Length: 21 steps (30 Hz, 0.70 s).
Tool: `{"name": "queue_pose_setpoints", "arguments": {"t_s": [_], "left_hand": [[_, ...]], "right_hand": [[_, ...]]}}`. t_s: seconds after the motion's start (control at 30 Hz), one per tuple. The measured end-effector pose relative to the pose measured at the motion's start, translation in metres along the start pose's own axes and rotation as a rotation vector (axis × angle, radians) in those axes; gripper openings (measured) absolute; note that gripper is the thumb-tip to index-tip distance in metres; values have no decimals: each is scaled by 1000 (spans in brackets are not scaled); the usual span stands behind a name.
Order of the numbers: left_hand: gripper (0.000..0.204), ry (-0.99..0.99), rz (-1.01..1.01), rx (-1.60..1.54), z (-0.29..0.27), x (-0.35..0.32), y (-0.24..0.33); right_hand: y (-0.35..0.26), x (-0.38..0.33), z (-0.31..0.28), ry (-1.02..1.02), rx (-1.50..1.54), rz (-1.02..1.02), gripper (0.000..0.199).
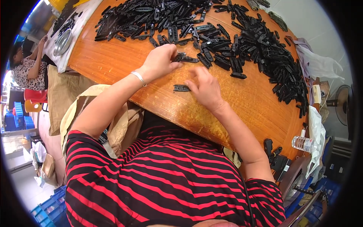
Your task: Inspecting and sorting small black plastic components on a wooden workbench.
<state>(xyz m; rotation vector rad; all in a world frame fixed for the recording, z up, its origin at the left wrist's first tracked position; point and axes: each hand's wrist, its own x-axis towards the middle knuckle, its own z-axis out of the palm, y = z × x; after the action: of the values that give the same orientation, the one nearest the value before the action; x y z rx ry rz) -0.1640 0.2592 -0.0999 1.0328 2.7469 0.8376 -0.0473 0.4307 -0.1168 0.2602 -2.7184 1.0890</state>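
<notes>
My left hand (159, 63), with a light band at its wrist, is closed in a pinch on a small black plastic part (186, 58) just above the table. The fingers cover part of that piece. My right hand (206, 87) is to the right and nearer to me, its fingers loosely bent and apart from the thumb. Beside the right thumb, a single black plastic part (181, 88) lies flat on the wooden table (162, 99). Whether the thumb touches it I cannot tell. Many similar long black parts form a pile (166, 19) beyond my hands.
A second heap of black parts (280, 68) curves down the table's right side. A clear bottle (302, 143) and white plastic bag (317, 132) are at the right edge. At far left, a person (30, 70) sits by another table with a metal bowl (63, 42). A fan (343, 104) stands right.
</notes>
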Motion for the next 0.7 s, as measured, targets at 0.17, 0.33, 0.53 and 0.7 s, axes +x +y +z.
{"name": "queue_pose_setpoints", "arguments": {"t_s": [0.17, 0.33, 0.53, 0.7], "left_hand": [[34, -47, -512, -1113, 3, -21, 25], [33, -67, -614, -1179, 2, -41, 36], [17, -132, -486, -978, 11, -57, 18], [18, -126, -521, -1009, 29, -63, 11]], "right_hand": [[-15, 8, -1, 68, 277, 112, 25], [-2, 5, -9, -20, 503, 246, 9], [12, 6, -30, -361, 573, 501, 14], [17, 2, -19, -349, 596, 548, 14]]}}
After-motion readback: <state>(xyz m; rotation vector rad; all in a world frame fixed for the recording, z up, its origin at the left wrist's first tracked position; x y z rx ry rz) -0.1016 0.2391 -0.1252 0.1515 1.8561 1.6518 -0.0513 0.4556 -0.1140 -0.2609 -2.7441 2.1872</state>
